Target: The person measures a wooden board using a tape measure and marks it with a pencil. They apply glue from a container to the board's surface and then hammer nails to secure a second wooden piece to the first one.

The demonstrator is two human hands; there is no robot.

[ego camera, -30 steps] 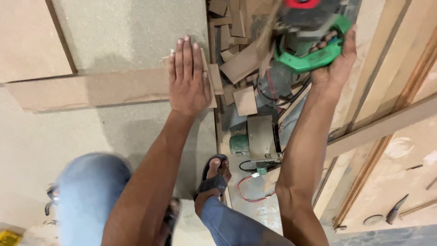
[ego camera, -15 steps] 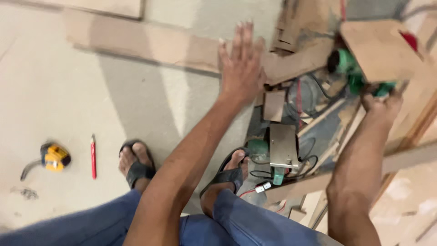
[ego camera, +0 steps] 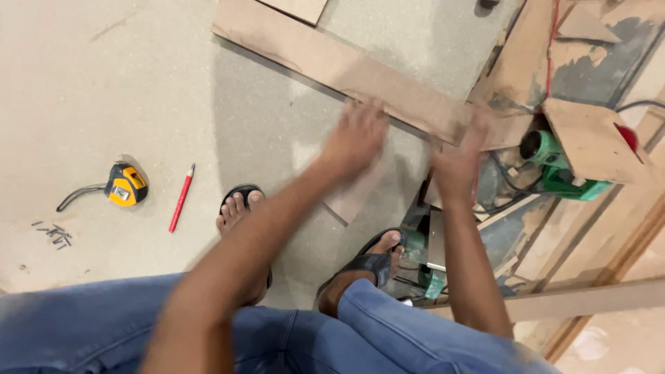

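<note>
While you crouch on the floor, your left hand (ego camera: 357, 135) lies blurred, fingers together, on the long brown wooden strip (ego camera: 346, 69). Your right hand (ego camera: 460, 163) touches its right end; I cannot tell its grip. A green power saw (ego camera: 554, 163) sits just beside

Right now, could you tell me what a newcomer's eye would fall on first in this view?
Both hands, the left hand and the right hand, blurred at the near edge of a long brown board strip lying on the floor. At the left lie a yellow tape measure and a red pencil; at the right, a green power tool sits among wood offcuts.
</note>
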